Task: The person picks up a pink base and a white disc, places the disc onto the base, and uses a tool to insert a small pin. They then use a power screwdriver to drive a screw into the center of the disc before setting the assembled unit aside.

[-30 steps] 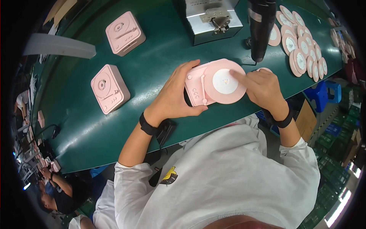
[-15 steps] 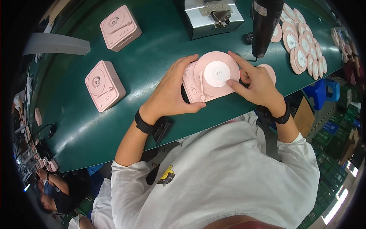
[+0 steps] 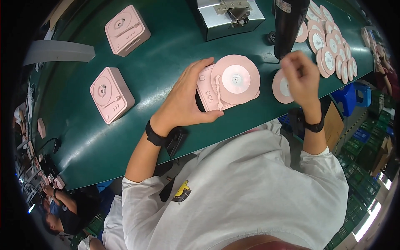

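Observation:
My left hand (image 3: 181, 98) grips a pink miniature record player (image 3: 204, 89) by its left end, thumb along the near edge and fingers at the far side. A pink disc with a white centre (image 3: 236, 79) lies on top of the player, beside its small tonearm (image 3: 218, 89). My right hand (image 3: 302, 79) is raised over the bench to the right, fingers curled in; whatever they may hold is hidden. Just past those fingertips stands a black cylindrical device (image 3: 288, 31). Partly under the right hand, a loose pink disc (image 3: 281, 88) rests on the bench.
Two more pink players (image 3: 128, 31) sit at the left without discs. Many pink discs (image 3: 327, 41) are heaped at the far right. A metal-faced box with a latch (image 3: 233, 18) stands at the back. A grey curved arm (image 3: 62, 52) juts in; a co-worker (image 3: 71, 210) is lower left.
My right hand has let go of the disc on the player and moved right and up toward the black device. The left hand keeps its hold on the player.

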`<action>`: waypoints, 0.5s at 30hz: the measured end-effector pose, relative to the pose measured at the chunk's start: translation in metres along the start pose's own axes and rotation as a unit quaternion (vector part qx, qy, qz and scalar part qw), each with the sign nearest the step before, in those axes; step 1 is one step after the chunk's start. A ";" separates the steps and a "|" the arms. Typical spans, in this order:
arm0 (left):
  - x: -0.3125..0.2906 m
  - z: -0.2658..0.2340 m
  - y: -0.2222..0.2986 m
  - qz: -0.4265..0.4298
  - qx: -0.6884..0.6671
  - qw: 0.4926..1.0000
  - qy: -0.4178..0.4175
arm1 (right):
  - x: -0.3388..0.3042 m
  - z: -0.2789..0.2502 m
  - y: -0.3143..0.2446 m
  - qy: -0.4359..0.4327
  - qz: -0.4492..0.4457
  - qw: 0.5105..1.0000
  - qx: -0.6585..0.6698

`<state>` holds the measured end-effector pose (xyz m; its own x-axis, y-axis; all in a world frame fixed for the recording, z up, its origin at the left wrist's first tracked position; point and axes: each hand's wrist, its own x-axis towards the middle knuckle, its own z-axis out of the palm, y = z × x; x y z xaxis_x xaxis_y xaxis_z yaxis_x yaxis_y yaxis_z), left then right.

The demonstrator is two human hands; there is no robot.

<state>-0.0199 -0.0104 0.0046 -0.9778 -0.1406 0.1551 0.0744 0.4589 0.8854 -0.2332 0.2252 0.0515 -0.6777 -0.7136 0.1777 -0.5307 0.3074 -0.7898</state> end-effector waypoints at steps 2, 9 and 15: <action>0.001 -0.001 0.001 -0.004 0.002 1.000 -0.002 | 0.016 -0.013 0.008 0.054 0.000 0.998 0.022; -0.002 -0.002 0.003 0.003 0.008 1.000 -0.004 | 0.042 -0.040 0.065 0.040 0.124 0.990 -0.058; -0.002 -0.001 0.002 -0.004 0.004 1.000 -0.007 | 0.055 -0.036 0.033 0.065 0.199 0.926 -0.313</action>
<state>-0.0177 -0.0103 0.0068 -0.9808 -0.1323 0.1430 0.0660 0.4649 0.8829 -0.3064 0.2193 0.0564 -0.9169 -0.3965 0.0467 -0.3897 0.8635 -0.3201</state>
